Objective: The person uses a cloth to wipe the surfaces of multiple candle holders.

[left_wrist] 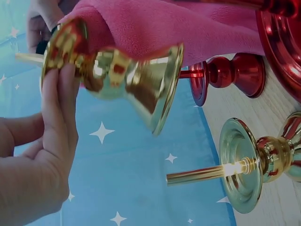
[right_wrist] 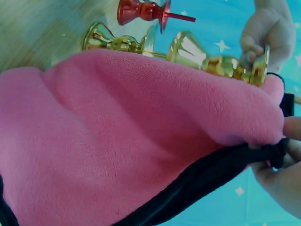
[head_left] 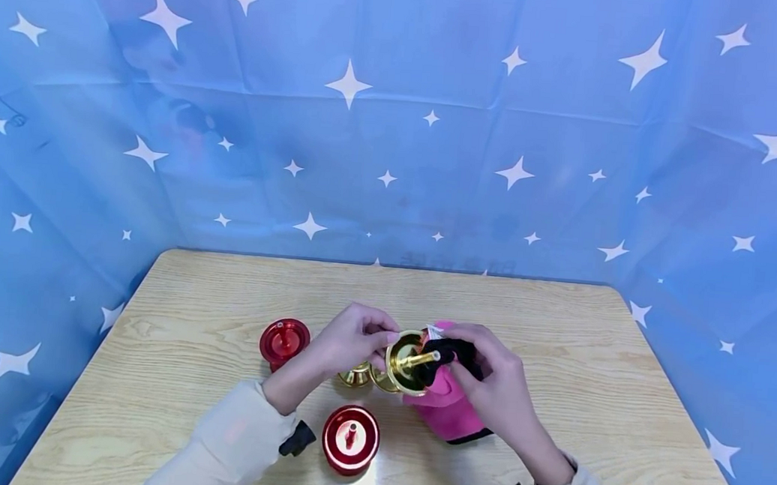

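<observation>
My left hand [head_left: 348, 337] pinches the dish rim of a shiny gold candle holder [left_wrist: 106, 75], tilted above the table with its thin stem pointing toward the right hand. In my right hand [head_left: 502, 382] is the black-edged end of a pink plush cloth [right_wrist: 122, 122], held up against the dish. Part of the dish is hidden behind the black edging [head_left: 452, 350]. The rest of the cloth hangs down in folds below the right hand. Behind the raised holder, a second gold candle holder [head_left: 355, 377] stands upright on the table.
A red candle holder [head_left: 284, 343] stands left of the hands, beyond the left forearm. Nearer the front, another red candle holder [head_left: 350, 440] stands between the forearms. The wooden table [head_left: 223, 283] ends at a blue curtain [head_left: 396, 138] with white stars.
</observation>
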{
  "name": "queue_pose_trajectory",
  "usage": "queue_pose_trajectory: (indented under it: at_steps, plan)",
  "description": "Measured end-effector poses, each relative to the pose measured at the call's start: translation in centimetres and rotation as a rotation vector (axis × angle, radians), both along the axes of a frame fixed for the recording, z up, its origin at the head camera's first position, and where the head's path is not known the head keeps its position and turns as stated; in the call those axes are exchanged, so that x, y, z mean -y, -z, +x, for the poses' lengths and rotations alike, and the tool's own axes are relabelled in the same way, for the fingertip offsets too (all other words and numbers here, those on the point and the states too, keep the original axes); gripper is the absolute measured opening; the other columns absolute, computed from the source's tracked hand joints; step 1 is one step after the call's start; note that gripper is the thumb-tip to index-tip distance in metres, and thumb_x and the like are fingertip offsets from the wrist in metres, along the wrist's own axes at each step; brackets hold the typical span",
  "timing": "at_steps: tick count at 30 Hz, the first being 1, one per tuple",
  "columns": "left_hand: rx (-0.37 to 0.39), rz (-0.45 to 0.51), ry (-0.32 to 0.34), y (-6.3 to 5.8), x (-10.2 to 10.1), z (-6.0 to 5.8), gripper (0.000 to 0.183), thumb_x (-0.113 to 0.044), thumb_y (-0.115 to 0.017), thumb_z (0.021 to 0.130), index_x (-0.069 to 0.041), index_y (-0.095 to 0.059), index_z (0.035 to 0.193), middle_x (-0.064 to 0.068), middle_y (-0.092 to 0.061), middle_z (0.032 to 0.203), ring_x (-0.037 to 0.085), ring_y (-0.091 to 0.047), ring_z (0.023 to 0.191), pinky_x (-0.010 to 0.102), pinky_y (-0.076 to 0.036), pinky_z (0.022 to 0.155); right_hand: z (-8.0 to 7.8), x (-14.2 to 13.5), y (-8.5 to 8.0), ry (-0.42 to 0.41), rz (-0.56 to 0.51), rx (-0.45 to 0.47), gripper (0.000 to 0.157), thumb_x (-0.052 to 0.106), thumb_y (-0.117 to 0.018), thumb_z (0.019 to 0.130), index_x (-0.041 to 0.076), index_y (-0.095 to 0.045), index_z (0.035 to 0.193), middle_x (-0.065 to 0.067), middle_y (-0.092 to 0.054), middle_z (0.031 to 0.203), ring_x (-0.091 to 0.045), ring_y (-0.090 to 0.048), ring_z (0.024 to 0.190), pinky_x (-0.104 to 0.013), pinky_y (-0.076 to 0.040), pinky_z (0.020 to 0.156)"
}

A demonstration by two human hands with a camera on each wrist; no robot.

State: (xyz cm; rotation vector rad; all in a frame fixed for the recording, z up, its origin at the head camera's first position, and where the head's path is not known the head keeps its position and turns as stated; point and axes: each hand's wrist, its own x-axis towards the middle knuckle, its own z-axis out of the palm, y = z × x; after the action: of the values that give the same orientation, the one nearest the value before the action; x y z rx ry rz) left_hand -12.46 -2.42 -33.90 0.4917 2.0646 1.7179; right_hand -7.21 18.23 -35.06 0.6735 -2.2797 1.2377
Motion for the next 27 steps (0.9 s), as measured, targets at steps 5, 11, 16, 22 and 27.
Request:
queue_pose_trajectory:
  at_steps: [5,11,16,22,27]
  plan:
    - [0.0,-0.037,0.087,-0.1,-0.4,0.2,0.014,0.004,-0.053,0.089,0.012,-0.063,0.095,0.009,-0.061,0.072,0.011,-0.057,0.05,0.034,-0.055,0.056,-0.7,0.1,-0.4,-0.008,0.066,-0.067,0.051,-0.026,-0.068,0.06,0.004,-0.064,0.101,-0.007,-0.064,0.102,-0.019,-0.061,0.085,-0.017,-0.051,0.064]
    - [0.056,-0.04,0.022,-0.2,-0.3,0.1,0.014,0.003,-0.052,0.09,0.011,-0.061,0.097,0.01,-0.059,0.074,0.016,-0.06,0.052,0.031,-0.055,0.058,-1.0,-0.1,-0.1,-0.003,0.085,-0.087,0.049,-0.022,-0.072,0.059,0.003,-0.064,0.1,-0.007,-0.064,0.101,-0.021,-0.061,0.086,-0.017,-0.051,0.066]
    - [0.15,0.032,-0.087,-0.3,0.1,-0.3,0.014,0.003,-0.05,0.091,0.012,-0.057,0.099,0.008,-0.054,0.073,0.011,-0.059,0.052,0.035,-0.055,0.066,-0.4,-0.1,0.1,0.036,0.057,-0.054,0.047,-0.017,-0.075,0.061,0.007,-0.064,0.1,-0.006,-0.064,0.098,-0.013,-0.055,0.072,-0.019,-0.046,0.052]
    - [0.193,0.062,-0.145,-0.1,0.1,-0.5,0.016,0.001,-0.05,0.092,0.012,-0.055,0.102,0.007,-0.052,0.073,0.01,-0.059,0.053,0.034,-0.055,0.066,0.3,0.5,0.1,0.05,-0.009,0.011,0.045,-0.018,-0.074,0.062,0.006,-0.063,0.099,-0.005,-0.062,0.097,-0.013,-0.058,0.078,-0.017,-0.051,0.064]
    - [0.132,0.054,-0.076,-0.1,0.1,-0.3,0.018,0.003,-0.05,0.091,0.014,-0.057,0.103,0.011,-0.056,0.076,0.013,-0.059,0.054,0.036,-0.055,0.065,0.2,0.4,-0.1,0.061,-0.007,0.06,0.046,-0.021,-0.07,0.064,0.007,-0.063,0.101,-0.004,-0.063,0.098,-0.011,-0.056,0.075,-0.019,-0.051,0.058]
